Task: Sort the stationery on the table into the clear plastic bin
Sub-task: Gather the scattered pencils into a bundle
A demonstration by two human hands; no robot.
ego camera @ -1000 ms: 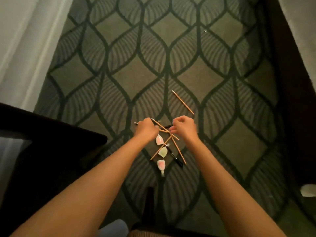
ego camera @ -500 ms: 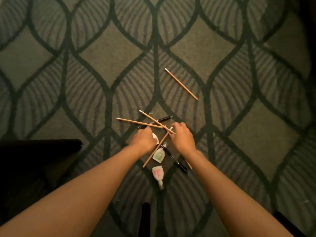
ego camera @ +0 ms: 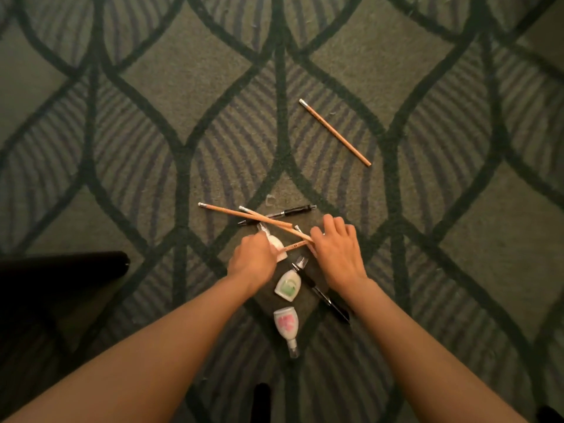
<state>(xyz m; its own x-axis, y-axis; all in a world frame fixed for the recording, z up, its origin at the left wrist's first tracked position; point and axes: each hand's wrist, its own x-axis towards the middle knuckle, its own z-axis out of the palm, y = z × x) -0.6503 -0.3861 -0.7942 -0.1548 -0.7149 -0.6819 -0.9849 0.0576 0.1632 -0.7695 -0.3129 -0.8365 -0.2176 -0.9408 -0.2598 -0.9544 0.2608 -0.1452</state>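
the view has closed in on the pile over the last second, and the pale curtain has slid out of frame, leaving only a corner of dark furniture [ego camera: 61, 270]. most of the stationery lies as it did half a second ago: the two crossed pencils [ego camera: 262, 219], the black pen [ego camera: 287, 212] behind them, and the lone pencil [ego camera: 335, 133] well apart to the upper right. one thing has changed: a third pencil [ego camera: 294, 245], which slanted down past the left wrist, now runs almost level between the two hands, so it seems to be coming up. everything else sits on the carpet [ego camera: 152, 117] and the clear plastic bin is not in view, so i judge the sorting barely begun, still at the gathering step. the left hand [ego camera: 253, 261] is knuckles up, fingers curled down over a white dispenser [ego camera: 274, 242] and that pencil's near end; blur hides whether it truly grips. the right hand [ego camera: 338, 251] is palm down, fingers bent toward the carpet, thumb side touching the pencil tips; i cannot tell if it pinches. between the wrists lie the green dispenser [ego camera: 288, 285] and a second pen [ego camera: 320, 294], with the pink dispenser [ego camera: 286, 323] nearest the body.
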